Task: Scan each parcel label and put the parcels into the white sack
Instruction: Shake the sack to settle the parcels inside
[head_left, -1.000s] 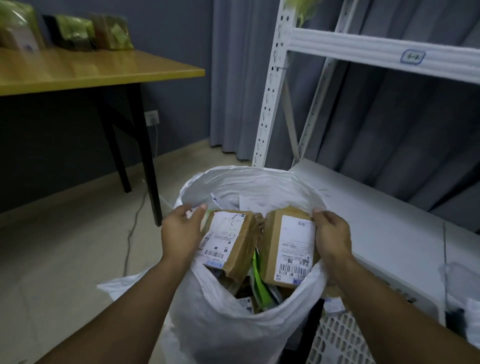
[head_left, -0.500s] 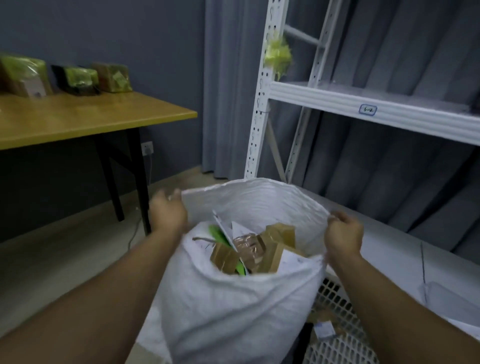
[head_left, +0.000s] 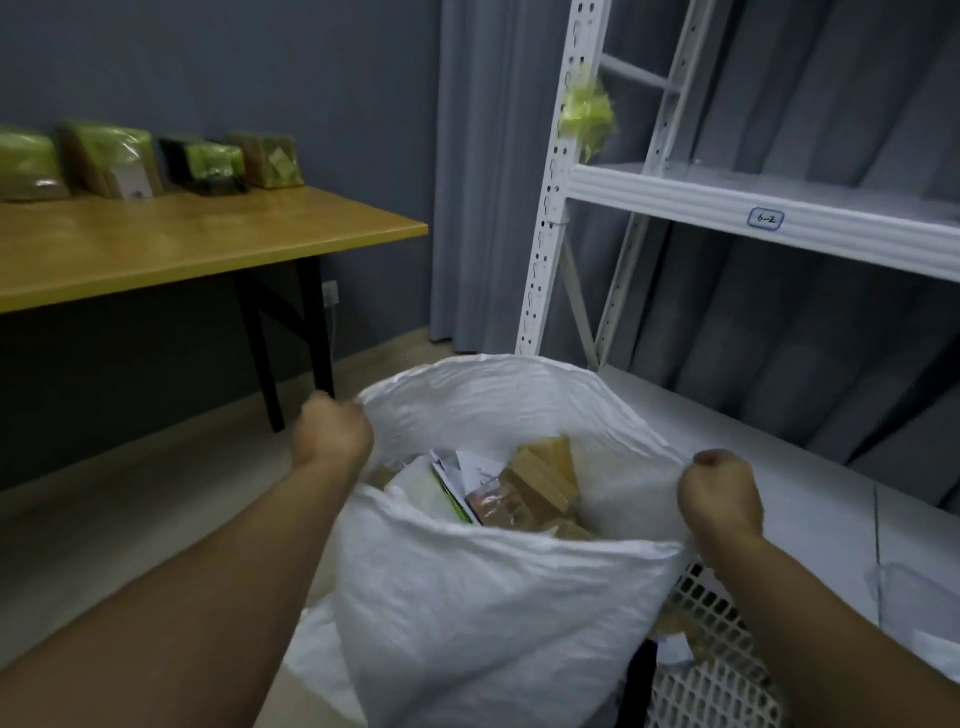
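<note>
**Desk:** What do you count?

**Operator:** I see one white sack (head_left: 467, 597) and my two grips on its rim. The left grip (head_left: 332, 436) is curled tight round the left edge. The right grip (head_left: 719, 496) is bunched on the right edge, thumb on top. The parcels (head_left: 545, 478) lie heaped inside the sack. I make out brown cartons, a white packet and something green-edged, but they overlap too much for an exact count. Four more wrapped packs (head_left: 111, 161) sit in a row at the back of the counter (head_left: 182, 249).

**Desk:** Which way does the sack lie?

**Operator:** It is upright with its long axis running up and down. The mouth faces up towards me and is stretched wide from left to right between the grips.

**Desk:** What's around it?

**Operator:** A white rack (head_left: 675, 197) stands just behind it, with a tag (head_left: 764, 218) reading 6-2 on one shelf. A yellow tuft (head_left: 587, 111) is tied to its upright. A grey curtain (head_left: 493, 182) hangs behind the rack. A white lattice basket (head_left: 717, 623) sits low at my right, touching the sack, and the sack's near wall hides part of it. The counter is well apart to the left.
</note>
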